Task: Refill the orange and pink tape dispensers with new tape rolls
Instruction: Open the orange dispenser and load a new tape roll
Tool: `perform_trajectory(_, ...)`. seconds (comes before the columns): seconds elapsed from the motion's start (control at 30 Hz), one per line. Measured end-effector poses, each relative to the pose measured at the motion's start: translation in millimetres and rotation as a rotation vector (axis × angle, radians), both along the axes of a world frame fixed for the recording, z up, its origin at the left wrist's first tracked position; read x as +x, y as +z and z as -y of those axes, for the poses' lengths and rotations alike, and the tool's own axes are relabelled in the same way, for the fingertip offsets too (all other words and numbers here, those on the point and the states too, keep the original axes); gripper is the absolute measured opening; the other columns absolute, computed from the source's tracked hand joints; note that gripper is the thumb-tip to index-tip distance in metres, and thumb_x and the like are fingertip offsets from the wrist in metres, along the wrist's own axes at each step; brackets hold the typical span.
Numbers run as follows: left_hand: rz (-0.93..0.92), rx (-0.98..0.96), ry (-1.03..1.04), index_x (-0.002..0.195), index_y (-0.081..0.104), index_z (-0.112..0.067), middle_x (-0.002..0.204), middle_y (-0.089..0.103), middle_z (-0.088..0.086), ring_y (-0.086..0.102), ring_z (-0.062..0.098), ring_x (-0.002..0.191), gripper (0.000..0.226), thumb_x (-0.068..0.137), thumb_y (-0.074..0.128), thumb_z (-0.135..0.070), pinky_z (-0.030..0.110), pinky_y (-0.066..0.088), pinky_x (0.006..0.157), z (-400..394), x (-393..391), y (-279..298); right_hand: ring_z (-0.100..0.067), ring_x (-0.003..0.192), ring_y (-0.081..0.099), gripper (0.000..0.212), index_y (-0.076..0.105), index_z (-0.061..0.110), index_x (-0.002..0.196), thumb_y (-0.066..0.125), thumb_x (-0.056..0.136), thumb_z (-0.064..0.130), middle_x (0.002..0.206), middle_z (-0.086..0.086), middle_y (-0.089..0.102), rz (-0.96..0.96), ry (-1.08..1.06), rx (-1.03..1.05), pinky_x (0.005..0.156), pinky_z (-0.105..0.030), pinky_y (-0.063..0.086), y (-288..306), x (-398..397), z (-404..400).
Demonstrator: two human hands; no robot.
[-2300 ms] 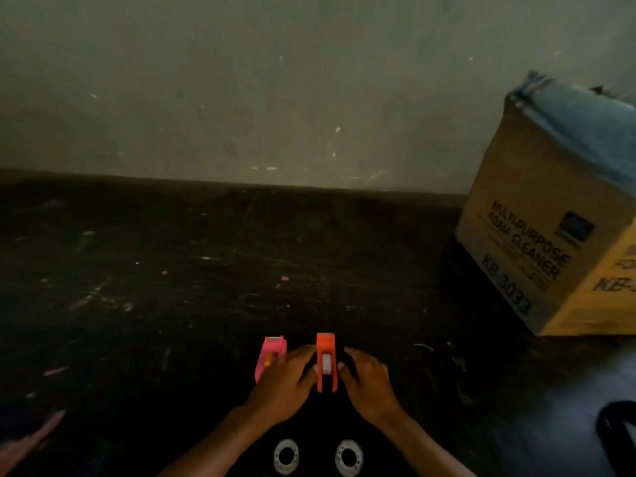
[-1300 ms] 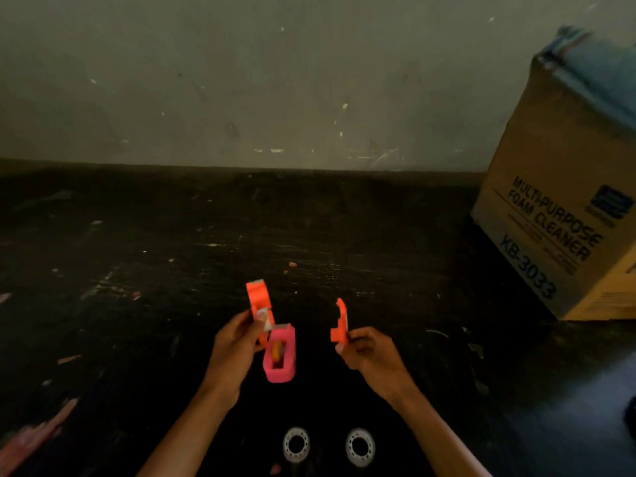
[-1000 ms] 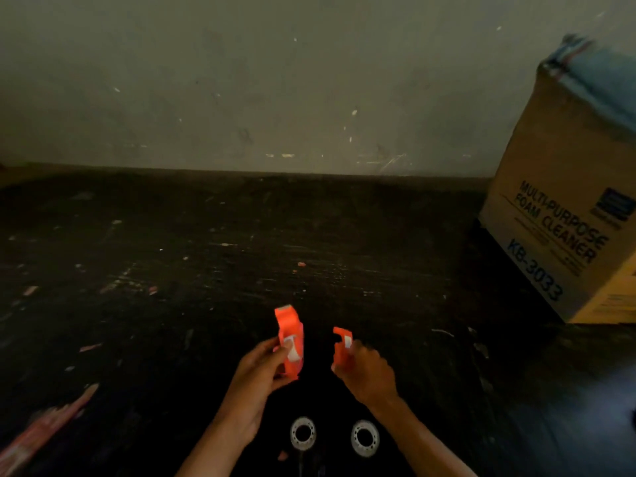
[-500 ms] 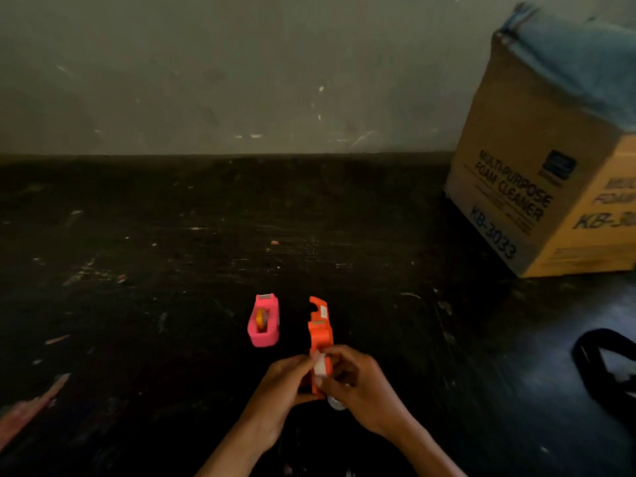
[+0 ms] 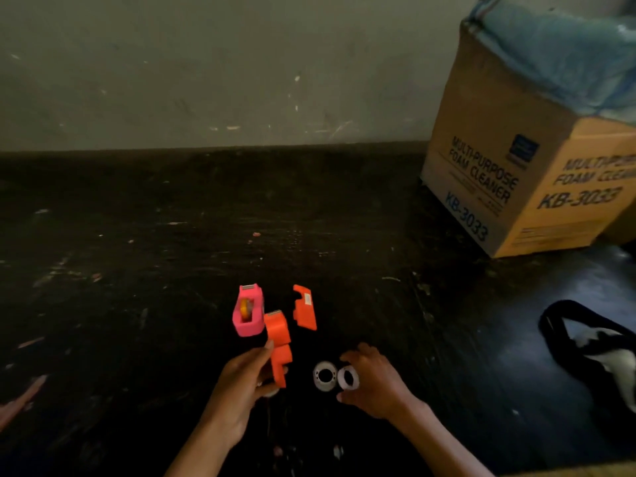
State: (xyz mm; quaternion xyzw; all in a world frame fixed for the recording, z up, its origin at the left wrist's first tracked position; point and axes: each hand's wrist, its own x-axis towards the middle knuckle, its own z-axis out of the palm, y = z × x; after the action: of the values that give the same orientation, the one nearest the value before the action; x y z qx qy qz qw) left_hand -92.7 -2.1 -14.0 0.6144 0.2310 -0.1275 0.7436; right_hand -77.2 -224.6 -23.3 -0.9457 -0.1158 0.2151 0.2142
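My left hand [image 5: 241,383] grips the main body of the orange dispenser [image 5: 279,346] and holds it upright, just above the dark floor. The dispenser's orange side cover [image 5: 305,308] lies loose on the floor beyond it. To its left the pink dispenser [image 5: 247,310] stands with a yellow core inside. My right hand [image 5: 373,382] pinches a white tape roll [image 5: 348,377] tilted on edge. A second white tape roll [image 5: 325,375] lies flat just left of it.
A cardboard box [image 5: 509,173] marked foam cleaner, topped with blue cloth, stands at the right against the grey wall. A black and white cloth item [image 5: 599,346] lies at the right edge. The dark floor [image 5: 137,270] is scuffed and flecked with debris.
The orange dispenser has come apart: its side cover now lies on the floor. My right hand left the dispenser and took hold of a tape roll. My left hand keeps the orange body.
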Motion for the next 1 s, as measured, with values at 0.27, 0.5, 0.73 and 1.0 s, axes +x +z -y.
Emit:
perform_trajectory(0.27,-0.022,-0.041,0.054,0.072,0.080,-0.016,0.081,0.078,0.013,0.070,0.028,0.083,0.025,0.087,0.062,-0.026,0.043,0.054,0.076,-13,-15,-1,-0.023,0.129,0.043,0.046,0.051,0.021,0.131,0.063,0.087,0.029,0.138,-0.005,0.048,0.088,0.108,-0.013,0.110,-0.037,0.035,1,11,-34)
perform_trajectory(0.5,-0.026,-0.041,0.056,0.081,0.077,-0.013,0.090,0.074,0.017,0.067,0.031,0.087,0.020,0.088,0.062,-0.025,0.050,0.052,0.090,-10,-15,5,0.007,0.097,0.064,0.044,0.061,0.037,0.107,0.076,0.079,0.008,0.109,0.011,0.066,-0.010,-0.093,0.736,0.081,-0.004,0.050,15,7,-41)
perform_trajectory(0.73,0.013,0.011,-0.100,0.092,0.077,-0.020,0.081,0.077,0.003,0.069,0.019,0.080,0.044,0.062,0.069,-0.051,0.036,0.052,0.072,-3,-4,10,-0.004,0.107,0.067,0.047,0.067,0.043,0.106,0.077,0.078,0.007,0.112,0.020,0.071,-0.092,-0.031,0.966,0.082,-0.010,0.053,23,6,-44)
perform_trajectory(1.0,-0.026,-0.029,-0.034,0.092,0.077,-0.023,0.102,0.076,0.011,0.067,0.029,0.101,0.020,0.087,0.060,-0.031,0.038,0.051,0.079,7,12,7,-0.003,0.102,0.068,0.037,0.066,0.033,0.112,0.077,0.079,0.021,0.106,0.010,0.074,-0.041,-0.030,0.952,0.082,-0.011,0.053,30,22,-46)
